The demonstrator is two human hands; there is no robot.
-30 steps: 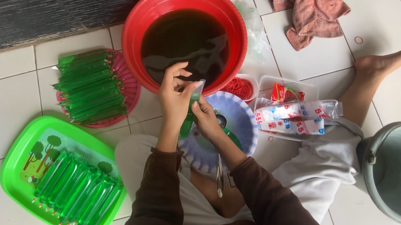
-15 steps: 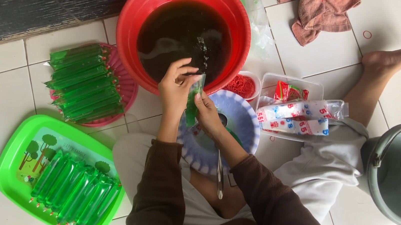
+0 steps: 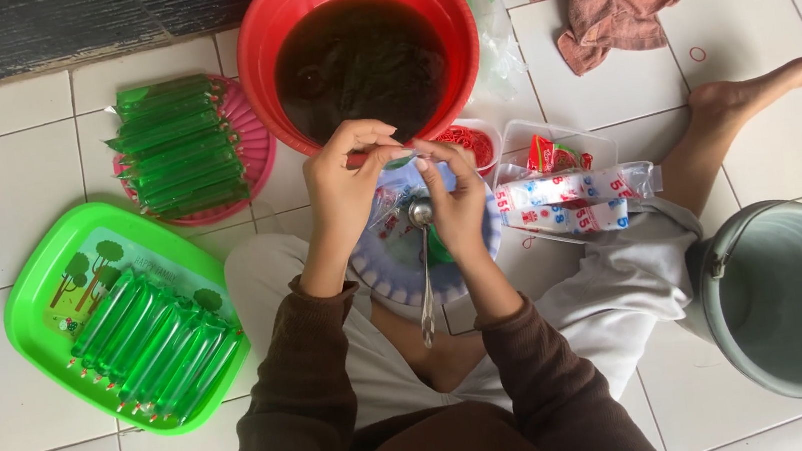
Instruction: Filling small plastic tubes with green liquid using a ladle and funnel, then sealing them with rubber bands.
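Note:
My left hand [image 3: 345,190] and right hand [image 3: 456,204] meet over a blue bowl [image 3: 389,279] that rests on my lap. Together they pinch a small green liquid-filled packet [image 3: 401,161] at its top, and more green shows under my right palm. A metal spoon [image 3: 424,278] is tucked against my right hand, with its handle hanging down toward me. Just beyond my hands stands a red basin [image 3: 262,45] full of dark liquid.
A green tray [image 3: 37,297] at the left and a pink plate [image 3: 258,161] behind it each hold several filled green packets. Clear tubs [image 3: 567,136] with red items and printed wrappers lie to the right. A grey bucket [image 3: 797,296], a pink cloth [image 3: 612,0] and my bare foot [image 3: 767,83] are also at the right.
The packet stood upright between my fingers earlier; now my fingertips are closed together on its top. Both hands stayed over the blue bowl, and the view shifted slightly.

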